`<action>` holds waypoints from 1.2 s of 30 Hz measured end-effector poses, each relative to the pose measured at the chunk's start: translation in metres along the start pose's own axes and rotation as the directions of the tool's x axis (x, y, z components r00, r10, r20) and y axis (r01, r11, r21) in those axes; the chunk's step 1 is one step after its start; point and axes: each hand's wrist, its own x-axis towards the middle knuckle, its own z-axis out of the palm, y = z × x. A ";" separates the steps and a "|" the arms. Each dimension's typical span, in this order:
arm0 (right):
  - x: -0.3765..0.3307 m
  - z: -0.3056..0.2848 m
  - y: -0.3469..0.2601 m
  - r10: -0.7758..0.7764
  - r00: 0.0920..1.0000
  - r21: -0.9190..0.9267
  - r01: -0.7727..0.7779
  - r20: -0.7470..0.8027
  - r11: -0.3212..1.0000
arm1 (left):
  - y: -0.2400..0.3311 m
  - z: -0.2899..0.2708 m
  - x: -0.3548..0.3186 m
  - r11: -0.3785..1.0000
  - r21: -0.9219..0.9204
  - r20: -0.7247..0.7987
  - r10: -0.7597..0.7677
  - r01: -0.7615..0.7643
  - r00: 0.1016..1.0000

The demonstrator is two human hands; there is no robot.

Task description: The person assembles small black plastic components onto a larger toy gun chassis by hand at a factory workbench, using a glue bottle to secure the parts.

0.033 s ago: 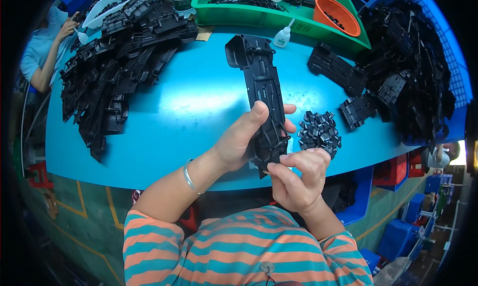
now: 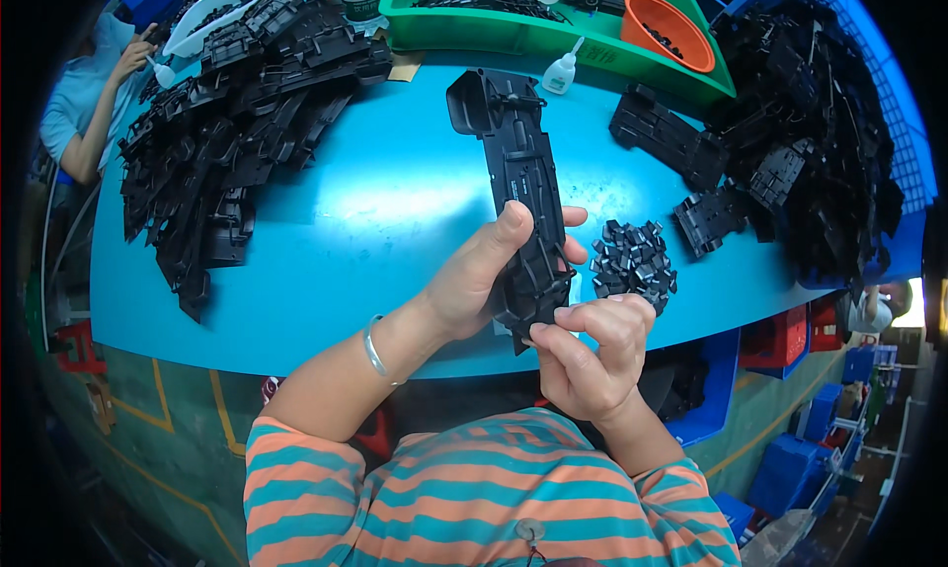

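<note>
A long black moulded plastic part is held over the table, tilted, its wide end away from me. My left hand wraps round its nearer half, thumb on top and fingertips showing on the right side. At its near end my right hand is closed in a pinch, thumb and forefinger against the edge. Whatever lies between those fingertips is too small or hidden to make out. Just beyond my right hand is a pile of small black clip-like pieces.
Similar black parts form a heap at left. More lie loose at right beside a full blue crate. A green tray with an orange bowl stands behind a small white dropper bottle. Another person sits far left.
</note>
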 end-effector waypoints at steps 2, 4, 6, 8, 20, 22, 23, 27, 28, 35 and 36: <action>0.000 0.000 0.000 -0.003 1.000 -0.002 0.003 0.004 1.000 | -0.001 0.000 0.001 1.000 0.018 0.002 0.005 -0.005 1.000; 0.000 0.000 0.000 -0.006 1.000 -0.004 0.006 0.007 1.000 | -0.001 0.000 0.000 0.999 0.037 0.003 0.009 -0.010 1.000; 0.000 0.001 0.000 -0.007 1.000 -0.013 0.007 0.014 1.000 | -0.001 0.001 0.000 0.996 0.090 -0.002 0.014 -0.014 1.000; -0.001 0.002 0.000 -0.007 1.000 -0.010 0.007 0.017 1.000 | -0.002 0.000 -0.001 0.994 0.107 -0.002 0.021 -0.021 1.000; -0.002 0.000 0.004 -0.002 1.000 0.025 0.001 0.028 1.000 | -0.005 -0.006 0.001 0.990 0.133 -0.103 0.064 -0.050 0.993; 0.003 -0.006 0.014 0.021 0.999 0.049 -0.023 0.039 0.999 | -0.001 -0.007 0.000 0.994 0.097 -0.170 0.072 -0.056 0.983; 0.001 -0.009 0.027 0.080 0.996 -0.016 -0.079 0.048 0.997 | 0.003 -0.006 -0.001 0.997 0.057 -0.211 0.066 -0.055 0.975; 0.003 -0.005 0.090 0.352 0.920 -0.223 -0.312 0.172 0.924 | 0.014 -0.005 0.002 0.973 -0.210 -0.201 0.051 -0.094 0.978; 0.002 -0.001 0.101 0.398 0.889 -0.242 -0.344 0.227 0.907 | 0.013 -0.006 0.003 0.973 -0.212 -0.198 0.051 -0.094 0.979; 0.010 0.009 0.114 0.477 0.791 -0.306 -0.379 0.383 0.873 | 0.010 -0.007 0.004 0.993 -0.085 -0.210 0.066 -0.086 0.975; 0.011 0.009 0.114 0.481 0.788 -0.309 -0.381 0.384 0.871 | 0.010 -0.008 0.004 0.992 -0.090 -0.213 0.071 -0.091 0.974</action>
